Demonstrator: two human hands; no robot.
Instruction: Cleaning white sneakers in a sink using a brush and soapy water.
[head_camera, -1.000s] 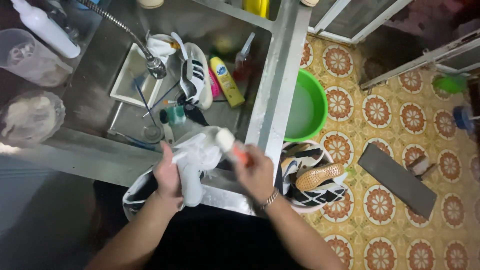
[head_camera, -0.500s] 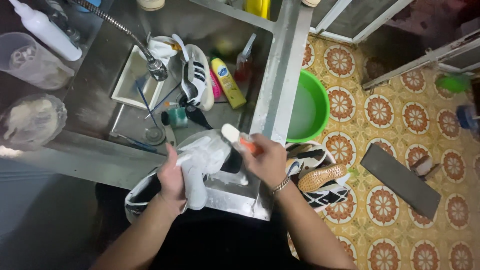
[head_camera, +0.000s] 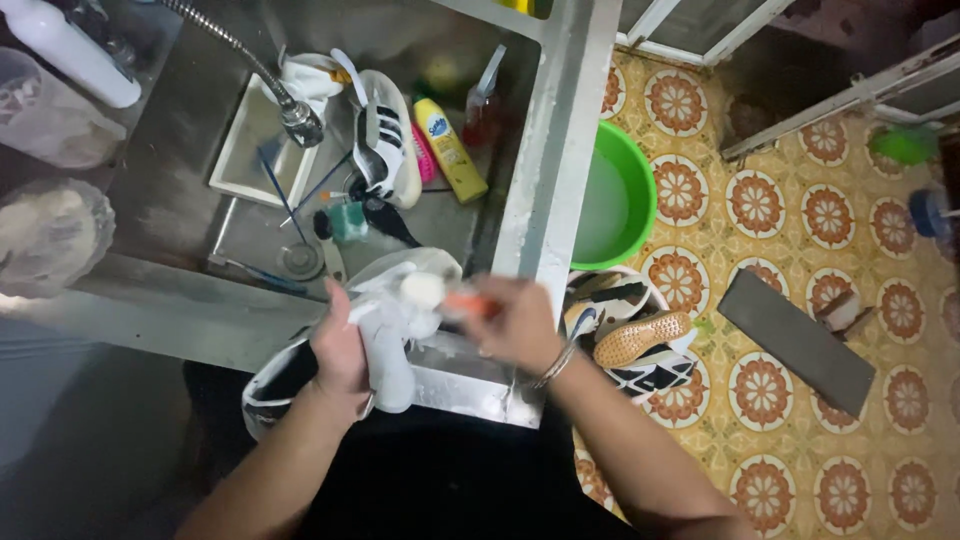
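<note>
Over sink (head_camera: 520, 215), brush (head_camera: 440, 296) touches gripped shoe (head_camera: 385, 330).

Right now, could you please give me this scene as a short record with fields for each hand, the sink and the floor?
Left hand: grips a white shoe at the sink's front edge.
Right hand: holds a brush with an orange handle, its pale head against the shoe.
Sink: striped white shoe, yellow bottle, spray bottle, white tray, hose tap.
Floor: green basin, tub of shoes, patterned tiles.
</note>
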